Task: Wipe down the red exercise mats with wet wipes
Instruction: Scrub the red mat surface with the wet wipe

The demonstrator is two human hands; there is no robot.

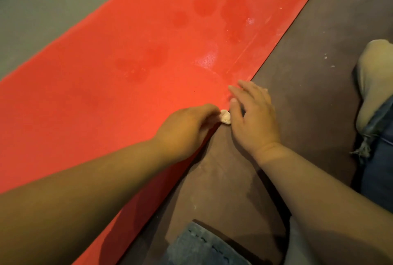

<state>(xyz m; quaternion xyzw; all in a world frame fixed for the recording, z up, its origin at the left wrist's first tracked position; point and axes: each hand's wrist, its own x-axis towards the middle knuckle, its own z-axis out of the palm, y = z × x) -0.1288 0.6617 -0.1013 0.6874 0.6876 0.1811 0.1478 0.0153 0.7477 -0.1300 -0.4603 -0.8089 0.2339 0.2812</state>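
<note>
A grey floor (42,9) lies at the far left, and the red exercise mat (106,73) runs beside it in a diagonal. Darker wet patches (153,58) on the mat suggest that this part is already wiped. The left hand (187,128) sits at the mat's near edge with its fingers curled around a small crumpled wet wipe (225,116), probably to rub the border. Just beside the wipe, the right hand (253,120) has its fingers straight and spread, with the tips on the mat's edge. I think it holds the mat so that it does not slide. To the right there is a brown floor covering (297,73), then a foot in a pale sock (370,81). A knee in jeans (202,247) is below. Nothing blocks the mat.
</note>
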